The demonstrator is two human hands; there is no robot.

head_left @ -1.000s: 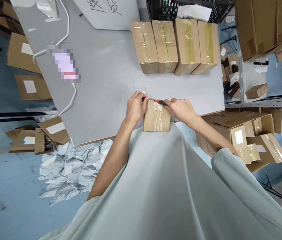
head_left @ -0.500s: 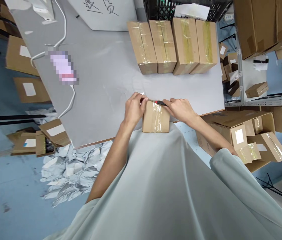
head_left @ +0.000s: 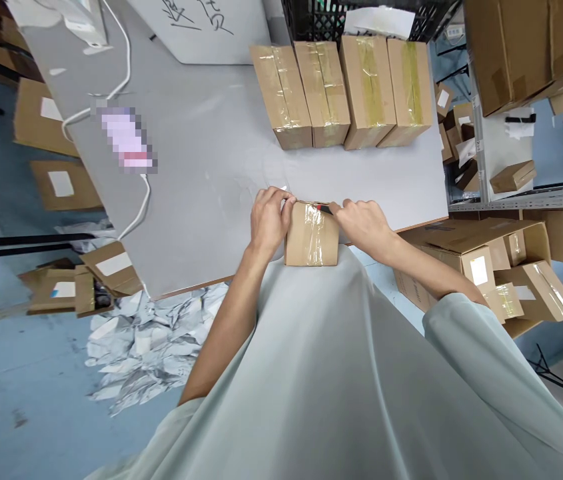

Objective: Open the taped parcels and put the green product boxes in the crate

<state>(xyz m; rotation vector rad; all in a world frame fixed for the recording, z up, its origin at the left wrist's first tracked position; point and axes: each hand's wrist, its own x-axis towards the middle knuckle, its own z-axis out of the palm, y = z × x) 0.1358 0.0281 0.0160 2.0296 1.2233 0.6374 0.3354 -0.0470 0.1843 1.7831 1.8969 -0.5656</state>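
A small cardboard box [head_left: 306, 240] with shiny clear tape down its near face stands at the table's front edge, against my shirt. My left hand [head_left: 270, 217] is closed on its upper left corner, thumb and fingers pinching there. In my right hand [head_left: 361, 221] is a black and red utility knife [head_left: 324, 209], held low across the box's top right edge. The blade is too small to make out against the box. My right fingers are wrapped round the handle and hide most of it.
Several taped cardboard boxes [head_left: 368, 93] stand in a row at the back of the grey table [head_left: 186, 200], before a black crate [head_left: 318, 23]. A phone [head_left: 128, 140] with a white cable lies left. A large open carton [head_left: 466, 237] stands right; crumpled wrapping [head_left: 151, 340] covers the floor left.
The knife and my right hand have shifted slightly to the right along the box's top edge. My left hand stays on the corner. The view has tilted a little.
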